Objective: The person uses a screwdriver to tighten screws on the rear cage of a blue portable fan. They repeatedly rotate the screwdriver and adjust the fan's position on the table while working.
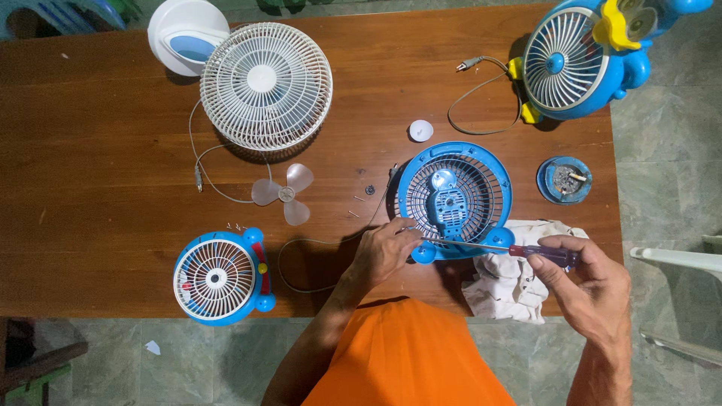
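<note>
My left hand (385, 250) rests on the near rim of the blue fan housing (454, 197), fingers curled against its lower left edge beside one of its round blue feet, steadying it on the wooden table (105, 165). My right hand (583, 282) is closed around the red and purple handle of a screwdriver (519, 250), whose thin shaft runs leftward and meets the grille near the housing's lower middle. The housing lies flat, back side up, near the table's front edge, with a crumpled white cloth (511, 278) just to its right under my right hand.

Loose parts sit around it: a pale three-blade propeller (286, 193) to the left, a few small screws (359, 199) between propeller and housing, and a small white round cap (420, 130) beyond it. A round blue motor piece (564, 180) lies to the right. A white fan (265, 84) stands at the far left, a small blue fan (219, 277) at the near left, and a blue fan with yellow trim (575, 56) at the far right corner, its grey cable (481, 98) looping across the wood
</note>
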